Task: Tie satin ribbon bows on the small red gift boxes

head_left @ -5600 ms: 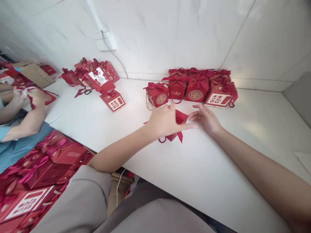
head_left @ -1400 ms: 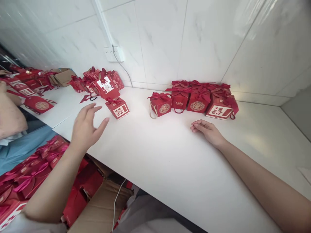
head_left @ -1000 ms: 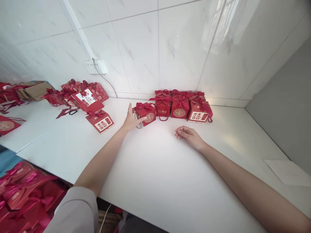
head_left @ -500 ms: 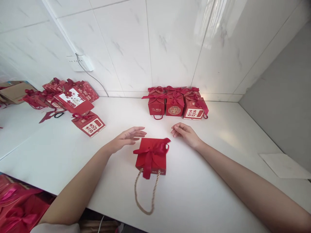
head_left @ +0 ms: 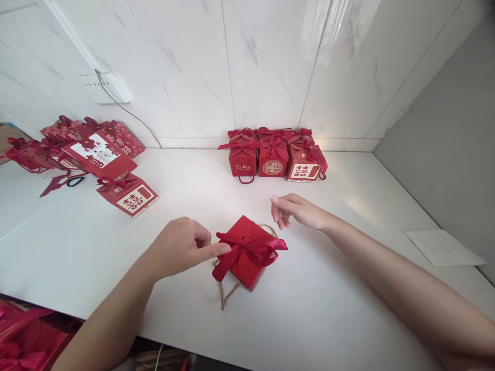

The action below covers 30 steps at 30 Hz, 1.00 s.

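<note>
A red gift box (head_left: 253,273) with a petal-fold top stands on the white table, turned cornerwise to me. A shiny red ribbon bow (head_left: 244,246) is tied across its top. Twisted rope handles (head_left: 228,296) stick out at the near left and far right. My left hand (head_left: 183,247) is at the box's left, fingers curled and thumb stretched over the ribbon's left end; whether it touches is unclear. To the upper right of the box, my right hand (head_left: 296,210) hovers with loosely bent fingers, nothing between them and the thumb.
Several ribboned red boxes (head_left: 273,159) stand grouped against the tiled wall. At left, one box (head_left: 129,193) lies tilted beside a pile of red bags (head_left: 93,154). A white sheet (head_left: 444,247) lies at right. Larger red packages (head_left: 31,335) sit below the table's front left edge.
The gift box has rotated to a cornerwise position, its near rope handle swinging left. My left hand has moved closer to the bow, its fingers curling. My right hand has turned slightly; the view shifted.
</note>
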Motion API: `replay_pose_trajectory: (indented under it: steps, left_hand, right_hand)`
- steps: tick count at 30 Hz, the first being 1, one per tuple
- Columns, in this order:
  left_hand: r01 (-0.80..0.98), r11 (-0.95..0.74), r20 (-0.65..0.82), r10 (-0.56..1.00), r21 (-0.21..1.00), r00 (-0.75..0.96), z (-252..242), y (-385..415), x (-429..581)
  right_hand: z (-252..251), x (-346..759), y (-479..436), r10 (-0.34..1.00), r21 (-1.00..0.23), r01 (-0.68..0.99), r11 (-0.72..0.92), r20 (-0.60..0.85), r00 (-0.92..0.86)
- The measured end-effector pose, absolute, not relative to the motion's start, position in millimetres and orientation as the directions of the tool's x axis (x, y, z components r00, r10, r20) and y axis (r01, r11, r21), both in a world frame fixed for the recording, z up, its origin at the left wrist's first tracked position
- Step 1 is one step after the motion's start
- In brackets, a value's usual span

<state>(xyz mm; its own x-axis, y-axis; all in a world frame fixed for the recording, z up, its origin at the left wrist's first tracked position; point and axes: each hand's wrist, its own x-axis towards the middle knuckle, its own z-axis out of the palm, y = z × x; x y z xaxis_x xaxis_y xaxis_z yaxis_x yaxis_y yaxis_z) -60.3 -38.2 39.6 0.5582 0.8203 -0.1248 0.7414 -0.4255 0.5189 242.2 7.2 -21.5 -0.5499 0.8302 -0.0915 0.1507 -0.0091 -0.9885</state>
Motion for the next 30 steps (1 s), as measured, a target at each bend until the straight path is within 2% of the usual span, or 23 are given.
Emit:
replay_pose_trajectory:
  steps: [2, 3, 5, 8, 12, 15, 17, 19, 21, 23, 25, 27, 30]
  left_hand:
    - [0.755, -0.254, -0.416, 0.708, 0.604, 0.571, 43, -39, -63]
    - [0.746, -0.172, -0.511, 0.629, 0.643, 0.586, 44, -38, -63]
    - [0.710, -0.042, -0.582, 0.539, 0.703, 0.609, 43, -34, -62]
    - [0.641, 0.026, -0.547, 0.550, 0.767, 0.632, 40, -25, -62]
    - [0.571, -0.028, -0.441, 0.605, 0.820, 0.663, 37, -16, -64]
    - [0.601, -0.080, -0.440, 0.607, 0.795, 0.662, 35, -16, -63]
    - [0.637, -0.109, -0.430, 0.650, 0.763, 0.626, 32, -20, -58]
    - [0.636, -0.143, -0.297, 0.792, 0.758, 0.533, 27, -25, -51]
    - [0.616, -0.222, -0.015, 0.935, 0.756, 0.355, 21, -31, -43]
    - [0.584, -0.392, 0.289, 0.920, 0.711, 0.265, 17, -39, -35]
    - [0.512, -0.614, 0.482, 0.789, 0.601, 0.380, 13, -48, -27]
    - [0.419, -0.776, 0.547, 0.630, 0.472, 0.551, 9, -58, -19]
    - [0.386, -0.842, 0.524, 0.538, 0.378, 0.661, 3, -70, -6]
  right_hand:
    - [-3, 244, -3, 0.692, -0.958, 0.287, -0.014, -0.216, -0.689]
    - [4, 244, -8, 0.628, -0.939, 0.343, 0.000, -0.266, -0.731]
    - [14, 246, -14, 0.551, -0.926, 0.378, 0.021, -0.305, -0.777]
    - [17, 250, -14, 0.597, -0.960, 0.280, 0.003, -0.223, -0.771]
    - [18, 254, -9, 0.693, -0.977, 0.207, 0.044, -0.119, -0.711]
    - [25, 252, -15, 0.742, -0.962, 0.193, 0.194, 0.015, -0.670]
    - [32, 246, -25, 0.706, -0.922, 0.176, 0.345, 0.132, -0.696]
    - [38, 241, -34, 0.641, -0.869, 0.171, 0.463, 0.196, -0.742]
    - [40, 237, -40, 0.655, -0.821, 0.218, 0.527, 0.230, -0.720]
    - [36, 236, -40, 0.727, -0.784, 0.299, 0.544, 0.263, -0.635]
    - [28, 237, -35, 0.773, -0.776, 0.341, 0.530, 0.276, -0.571]
    - [20, 240, -28, 0.788, -0.812, 0.334, 0.479, 0.229, -0.572]
    - [11, 241, -22, 0.783, -0.879, 0.316, 0.358, 0.098, -0.614]
